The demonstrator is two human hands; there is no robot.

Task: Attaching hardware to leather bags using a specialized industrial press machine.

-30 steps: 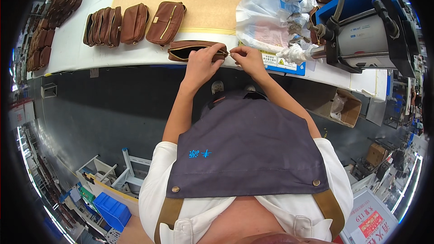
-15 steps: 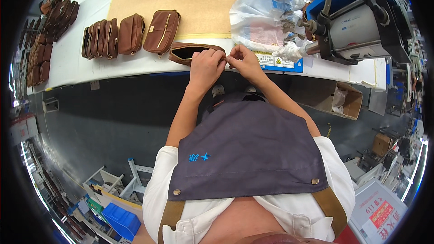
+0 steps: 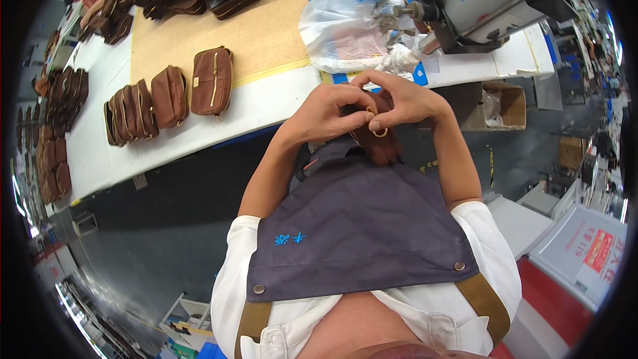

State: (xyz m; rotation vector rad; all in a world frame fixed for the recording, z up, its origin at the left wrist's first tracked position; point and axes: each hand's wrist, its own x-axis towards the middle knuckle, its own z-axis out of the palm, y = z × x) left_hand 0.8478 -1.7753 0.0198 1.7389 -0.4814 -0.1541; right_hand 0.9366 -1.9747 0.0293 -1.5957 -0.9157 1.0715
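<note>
I hold a small brown leather pouch [image 3: 377, 143] up in front of my chest, off the table. My left hand [image 3: 327, 114] grips its upper left side with the fingers curled over the top. On its right side my right hand [image 3: 404, 100] pinches the pouch, the thumb beside a gold metal ring [image 3: 380, 132] hanging from it. The pouch hangs down over my grey apron [image 3: 352, 226]. Both hands touch each other above the pouch.
A white worktable [image 3: 252, 110] with a tan board [image 3: 252, 36] carries brown pouches: one lying flat [image 3: 212, 81], a row on edge [image 3: 136, 110], more stacked at the far left and back. A clear plastic bag [image 3: 345, 30] and a grey machine [image 3: 485, 0] stand right. A cardboard box [image 3: 495, 103] sits below.
The pouch lay on the table edge under both hands; I have lifted it off and drawn it toward my chest. The view has tilted closer to the table.
</note>
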